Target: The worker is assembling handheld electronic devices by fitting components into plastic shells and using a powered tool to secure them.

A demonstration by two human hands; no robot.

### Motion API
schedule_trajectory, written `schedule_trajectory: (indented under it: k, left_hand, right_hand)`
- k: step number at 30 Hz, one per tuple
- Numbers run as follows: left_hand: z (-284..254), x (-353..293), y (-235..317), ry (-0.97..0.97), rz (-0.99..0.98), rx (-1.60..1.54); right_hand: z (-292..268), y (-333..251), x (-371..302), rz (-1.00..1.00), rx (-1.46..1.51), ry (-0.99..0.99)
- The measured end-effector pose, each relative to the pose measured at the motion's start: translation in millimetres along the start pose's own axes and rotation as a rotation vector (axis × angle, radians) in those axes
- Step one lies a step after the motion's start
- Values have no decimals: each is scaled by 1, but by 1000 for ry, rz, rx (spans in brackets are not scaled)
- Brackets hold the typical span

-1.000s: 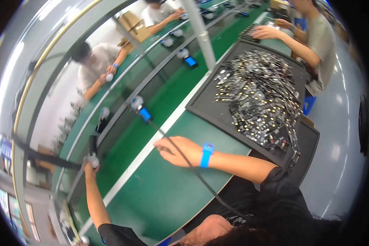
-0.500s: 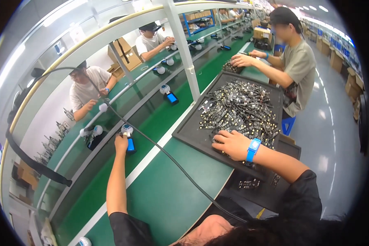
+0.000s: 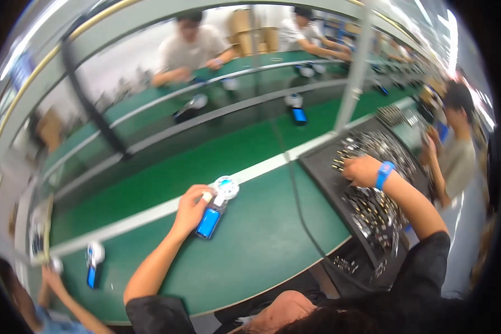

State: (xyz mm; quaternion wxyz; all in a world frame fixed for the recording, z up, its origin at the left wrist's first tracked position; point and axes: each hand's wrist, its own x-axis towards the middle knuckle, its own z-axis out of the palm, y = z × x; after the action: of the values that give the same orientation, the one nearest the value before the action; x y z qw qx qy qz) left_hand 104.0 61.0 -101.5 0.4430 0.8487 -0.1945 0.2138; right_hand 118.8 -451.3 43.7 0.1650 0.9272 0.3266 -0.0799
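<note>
My left hand [image 3: 192, 209] is closed on a small unit that looks like an open handheld fan [image 3: 226, 188]. It has a round white head and a blue rectangular block, probably a battery, at its lower end. The hand grips its left side, just above the green tabletop. To the right, my right hand [image 3: 363, 171] reaches into a black tray [image 3: 337, 209] heaped with small dark circuit boards [image 3: 381, 149]. Its fingers are bent and pinched at the pile's left side, where a circuit board [image 3: 338, 161] shows at the fingertips. Motion blur softens the detail.
A similar fan unit [image 3: 94, 261] lies at left, near another person's hand [image 3: 51, 278]. Another unit [image 3: 296, 108] sits on the green conveyor belt [image 3: 150, 192]. A black cable [image 3: 296, 200] hangs across the view beside the tray. Co-workers sit across the line and at right.
My left hand has brought the fan unit from the belt over to the near tabletop. My right hand stays at the boards, fingers now more pinched. The view has swung left.
</note>
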Motion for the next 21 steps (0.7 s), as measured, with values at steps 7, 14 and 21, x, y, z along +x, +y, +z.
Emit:
schedule_trajectory:
  k: [7,14,21]
  left_hand:
    - [-22,-10,2,-233,-98,-370]
    - [-36,-15,7,-273,-403,-686]
    - [-34,-17,-4,-53,-316,-639]
  right_hand:
    - [-37,-66,100,-105,336,447]
    - [-40,-223,212,-219,1045,827]
    - [-21,-227,208,-182,981,738]
